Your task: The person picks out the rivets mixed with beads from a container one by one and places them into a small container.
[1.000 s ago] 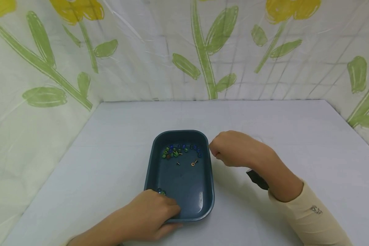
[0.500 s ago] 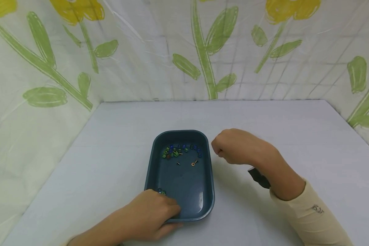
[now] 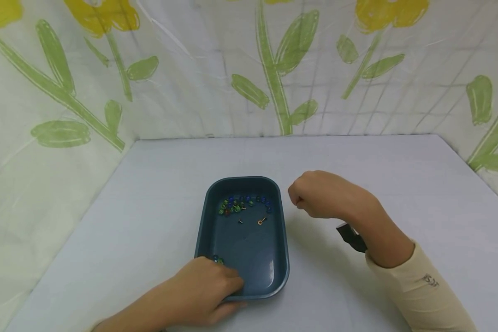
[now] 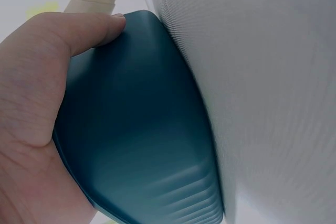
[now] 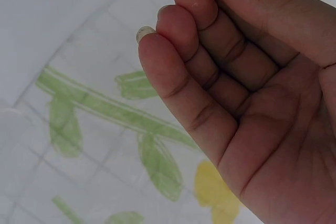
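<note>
Head view first: how do the hands lie?

The left hand (image 3: 205,290) grips the near end of a dark blue tray (image 3: 251,251) at the middle of the table (image 3: 157,221), its back up, fingers over the inside, thumb outside. The right hand (image 3: 321,193) hangs just beside the tray's right wall, apart from it, wrist bent, fingers curled under.

And inside the tray?

Marbles (image 3: 237,209), green and blue, most toward the far end, a few beside the left hand. Nearer the middle lie a screw-like piece (image 3: 240,221) and a gold ring-shaped piece (image 3: 260,222).

What do the wrist views add?

Left wrist: the thumb (image 4: 100,30) pressed along the outer wall, plus ridges (image 4: 194,198) hidden from the head camera. Right wrist: the palm (image 5: 283,156) and the curled fingers' inner sides, thumb reaching toward the tips.

Pinching something?

Can't tell; the thumb and first finger run off the top edge.
</note>
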{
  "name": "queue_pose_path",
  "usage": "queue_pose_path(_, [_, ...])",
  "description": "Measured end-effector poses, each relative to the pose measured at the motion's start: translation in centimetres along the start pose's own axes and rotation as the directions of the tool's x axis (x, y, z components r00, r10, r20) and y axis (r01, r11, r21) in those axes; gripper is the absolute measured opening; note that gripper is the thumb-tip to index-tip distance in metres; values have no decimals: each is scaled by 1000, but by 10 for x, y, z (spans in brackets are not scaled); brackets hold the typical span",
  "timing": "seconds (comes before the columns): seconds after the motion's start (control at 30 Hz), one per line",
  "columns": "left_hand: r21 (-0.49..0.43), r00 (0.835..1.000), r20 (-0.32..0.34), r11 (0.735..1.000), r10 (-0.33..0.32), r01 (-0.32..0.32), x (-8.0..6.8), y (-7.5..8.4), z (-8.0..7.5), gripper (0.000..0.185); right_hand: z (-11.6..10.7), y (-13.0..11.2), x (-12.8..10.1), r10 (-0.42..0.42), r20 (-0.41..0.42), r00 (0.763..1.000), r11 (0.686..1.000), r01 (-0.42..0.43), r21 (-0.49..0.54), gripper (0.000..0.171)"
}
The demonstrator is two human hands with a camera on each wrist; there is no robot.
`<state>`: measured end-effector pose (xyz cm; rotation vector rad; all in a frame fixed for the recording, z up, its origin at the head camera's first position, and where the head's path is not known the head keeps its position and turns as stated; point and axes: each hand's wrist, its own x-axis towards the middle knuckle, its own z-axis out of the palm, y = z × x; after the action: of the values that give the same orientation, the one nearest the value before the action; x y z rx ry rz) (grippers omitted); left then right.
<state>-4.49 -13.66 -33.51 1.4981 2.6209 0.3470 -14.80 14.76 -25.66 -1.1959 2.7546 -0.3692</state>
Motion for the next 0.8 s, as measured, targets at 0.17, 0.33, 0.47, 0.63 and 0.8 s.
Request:
queue_pose_path(0.17, [1, 1000, 1, 1000, -1, 1, -1, -1, 1, 31, -1, 2, 1, 13, 8, 1000, 1000, -13, 9, 43])
queue_pose_path(0.33, [10, 1000, -5, 1000, 2, -2, -1, -1, 1, 31, -3, 5, 0, 38, 14, 999, 999, -38, 11, 42])
queue_pose_path(0.47, [12, 1000, 1, 1000, -3, 3, -1, -1, 2, 31, -4, 8, -1, 55, 20, 998, 998, -55, 26, 40])
queue_pose_path(0.63, [5, 1000, 8, 1000, -10, 10, 0, 0, 1, 31, -6, 10, -2, 59, 29, 998, 998, -60, 32, 42])
queue_pose_path(0.8, [-2, 1000, 5, 1000, -10, 10, 0, 0, 1, 31, -8, 12, -3, 70, 30, 997, 997, -70, 27, 43])
